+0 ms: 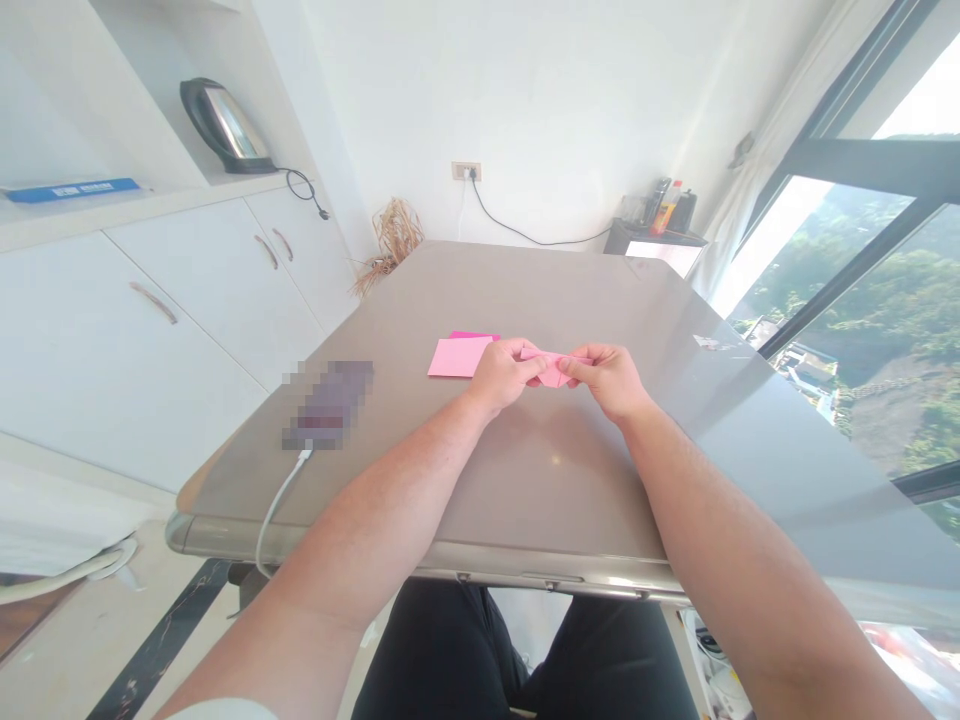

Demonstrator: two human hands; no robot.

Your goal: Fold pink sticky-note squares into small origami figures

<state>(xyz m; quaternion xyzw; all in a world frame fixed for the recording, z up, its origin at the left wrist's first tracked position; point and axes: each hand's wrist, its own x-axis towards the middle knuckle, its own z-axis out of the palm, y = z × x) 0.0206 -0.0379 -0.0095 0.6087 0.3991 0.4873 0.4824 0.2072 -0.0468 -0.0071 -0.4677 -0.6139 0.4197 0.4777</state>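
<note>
Pink folded paper (553,368) sits between both hands above the grey table (555,470): left hand (501,372) pinches its left end, right hand (609,378) its right (a pink paper stack (457,357) lies just beside, leftward).

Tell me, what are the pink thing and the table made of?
The folded pink sheet looks like thin, matte paper: it holds sharp creases. The table seems smooth and glossy, maybe laminate or coated metal: its grey top reflects window light.
</note>
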